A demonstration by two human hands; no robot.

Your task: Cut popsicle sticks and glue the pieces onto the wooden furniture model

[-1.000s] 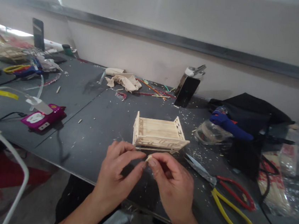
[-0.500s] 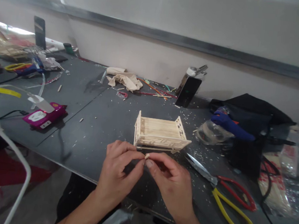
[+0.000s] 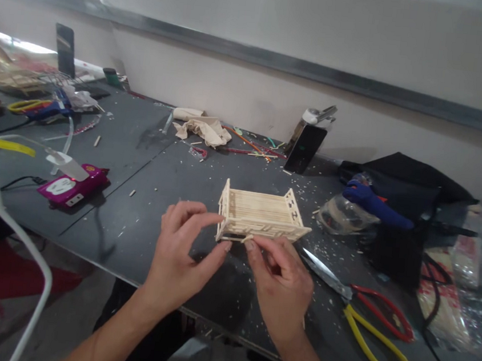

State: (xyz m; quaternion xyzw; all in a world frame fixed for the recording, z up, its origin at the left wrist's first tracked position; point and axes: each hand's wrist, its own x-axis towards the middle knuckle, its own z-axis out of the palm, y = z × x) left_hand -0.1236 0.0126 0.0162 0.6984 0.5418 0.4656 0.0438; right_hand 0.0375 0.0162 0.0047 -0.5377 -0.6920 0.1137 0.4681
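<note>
A miniature bed-like frame made of thin wooden sticks (image 3: 259,206) stands on the dark table in front of me. My left hand (image 3: 184,249) is open at its left end, thumb and index finger spread; the index fingertip is at the left front post. My right hand (image 3: 282,277) pinches a small pale piece of wooden stick (image 3: 247,238) between thumb and index finger, close to the front lower rail. How far the piece touches the frame I cannot tell.
Scissors (image 3: 341,289) with red and yellow handles lie on the right. Beyond them are a blue glue gun (image 3: 372,203) and a clear container (image 3: 345,214). A phone (image 3: 306,147) leans at the back. A purple power strip (image 3: 72,186) sits left. Wood scraps litter the table.
My hands have moved forward to the wooden frame and come apart. The left has let go of the small stick piece and spread its fingers; the right still pinches it.
</note>
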